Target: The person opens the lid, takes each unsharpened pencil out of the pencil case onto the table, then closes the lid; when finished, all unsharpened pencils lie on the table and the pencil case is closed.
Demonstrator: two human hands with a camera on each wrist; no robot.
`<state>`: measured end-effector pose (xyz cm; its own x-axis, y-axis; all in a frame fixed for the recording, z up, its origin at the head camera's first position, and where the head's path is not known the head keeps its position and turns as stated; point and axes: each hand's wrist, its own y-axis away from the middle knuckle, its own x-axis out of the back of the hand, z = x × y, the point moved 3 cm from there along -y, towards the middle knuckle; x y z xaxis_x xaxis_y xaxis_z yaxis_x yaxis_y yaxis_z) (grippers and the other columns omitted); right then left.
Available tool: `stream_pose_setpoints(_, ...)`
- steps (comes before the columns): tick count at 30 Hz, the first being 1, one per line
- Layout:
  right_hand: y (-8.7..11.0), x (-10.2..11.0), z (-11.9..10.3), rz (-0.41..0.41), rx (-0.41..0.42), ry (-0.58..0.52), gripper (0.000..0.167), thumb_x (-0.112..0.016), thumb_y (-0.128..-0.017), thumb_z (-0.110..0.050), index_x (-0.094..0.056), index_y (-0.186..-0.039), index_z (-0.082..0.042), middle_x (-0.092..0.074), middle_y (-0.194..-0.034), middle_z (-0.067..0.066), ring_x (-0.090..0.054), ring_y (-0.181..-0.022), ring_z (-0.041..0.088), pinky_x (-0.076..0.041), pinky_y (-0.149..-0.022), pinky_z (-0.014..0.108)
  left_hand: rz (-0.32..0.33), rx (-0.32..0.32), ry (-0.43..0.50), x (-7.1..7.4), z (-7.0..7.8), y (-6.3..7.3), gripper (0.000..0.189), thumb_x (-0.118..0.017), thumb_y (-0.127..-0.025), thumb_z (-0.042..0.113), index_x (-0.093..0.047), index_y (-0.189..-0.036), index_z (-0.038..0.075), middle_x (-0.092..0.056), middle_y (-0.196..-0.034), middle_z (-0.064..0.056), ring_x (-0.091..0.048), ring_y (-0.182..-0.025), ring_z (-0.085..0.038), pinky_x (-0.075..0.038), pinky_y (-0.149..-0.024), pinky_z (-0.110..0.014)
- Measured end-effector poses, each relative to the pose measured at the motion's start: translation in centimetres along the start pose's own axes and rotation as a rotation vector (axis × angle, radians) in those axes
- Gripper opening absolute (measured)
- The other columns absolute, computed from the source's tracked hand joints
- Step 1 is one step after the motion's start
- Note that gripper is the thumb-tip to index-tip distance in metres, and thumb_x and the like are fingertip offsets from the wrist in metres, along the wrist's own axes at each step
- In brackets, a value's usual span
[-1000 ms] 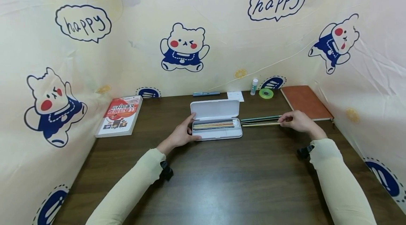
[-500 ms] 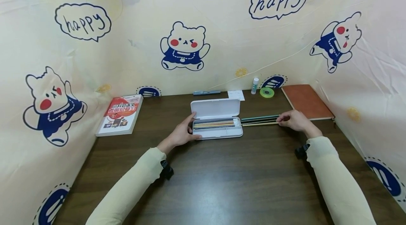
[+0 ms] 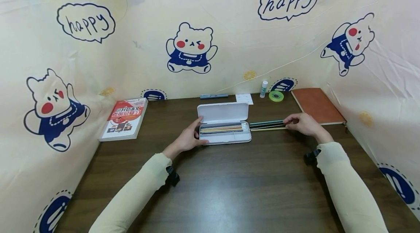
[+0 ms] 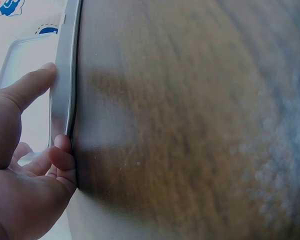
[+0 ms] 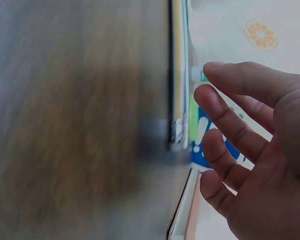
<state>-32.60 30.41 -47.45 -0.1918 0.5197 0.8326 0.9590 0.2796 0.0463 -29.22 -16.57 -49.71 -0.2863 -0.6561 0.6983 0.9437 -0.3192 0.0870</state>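
Observation:
My left hand [image 3: 185, 139] grips the left end of a white pencil case [image 3: 226, 139], thumb along its front wall and fingers round the end. The case lies open, lid tipped back, with several pencils [image 3: 220, 129] in its rear compartment. Right of it, more long pencils [image 3: 266, 124] lie side by side on the table, reaching the case's right edge. Over their far right end hovers my right hand [image 3: 305, 124]. In the right wrist view its fingers are loosely bent, with a gap between them and the pencil ends [image 5: 178, 100].
Along the back edge are a blue pen [image 3: 214, 96], a white paper [image 3: 244, 98], a glue stick [image 3: 263, 89] and green tape [image 3: 276, 96]. A brown notebook [image 3: 318, 106] lies at right, a thick book [image 3: 124, 120] at left. Patterned cloth surrounds the table.
My right hand has shifted slightly left along the pencils, and its fingers no longer pinch their ends. The left hand and the pencil case have stayed in place.

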Motion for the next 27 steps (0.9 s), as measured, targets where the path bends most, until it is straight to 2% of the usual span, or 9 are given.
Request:
stream_pose_setpoints(4,-0.3,-0.2,-1.2,-0.005,0.039,-0.024,0.019,-0.071,-0.093,-0.016,-0.075,-0.110,-0.009,-0.074,-0.104,0.009,-0.059,-0.090,0.022,-0.046,-0.080,0.033,0.000,-0.001,0.003,0.0,0.0,0.0,0.103,-0.083,-0.083,0.034,-0.015,-0.161,0.029,-0.052,-0.142,-0.006,-0.051,-0.084,-0.018,-0.042,-0.074,-0.030)
stream_pose_setpoints(12,-1.2,-1.5,-3.9,-0.056,0.113,-0.074,0.021,-0.069,-0.094,-0.018,-0.073,-0.113,-0.008,-0.073,-0.101,0.004,-0.059,-0.088,0.019,-0.048,-0.081,0.032,0.003,-0.010,-0.021,0.0,-0.1,-0.1,0.105,-0.084,-0.082,0.034,-0.015,-0.161,0.027,-0.052,-0.141,-0.006,-0.052,-0.086,-0.017,-0.043,-0.074,-0.029)
stream_pose_setpoints(21,-2.4,-3.3,-7.1,-0.118,0.141,-0.111,0.024,-0.068,-0.095,-0.023,-0.072,-0.116,-0.011,-0.073,-0.105,0.003,-0.058,-0.091,0.020,-0.048,-0.082,0.034,0.004,-0.009,-0.020,0.0,0.0,0.0,0.105,-0.083,-0.082,0.035,-0.015,-0.161,0.027,-0.052,-0.142,-0.006,-0.052,-0.085,-0.016,-0.043,-0.074,-0.028)
stream_pose_setpoints(27,-3.2,-4.8,-9.0,-0.127,0.182,-0.102,0.021,-0.069,-0.095,-0.022,-0.073,-0.113,-0.012,-0.073,-0.102,0.001,-0.058,-0.086,0.018,-0.048,-0.077,0.033,0.006,-0.004,-0.017,0.0,0.0,0.0,0.105,-0.084,-0.081,0.036,-0.015,-0.161,0.028,-0.052,-0.143,-0.006,-0.052,-0.084,-0.017,-0.043,-0.074,-0.029)
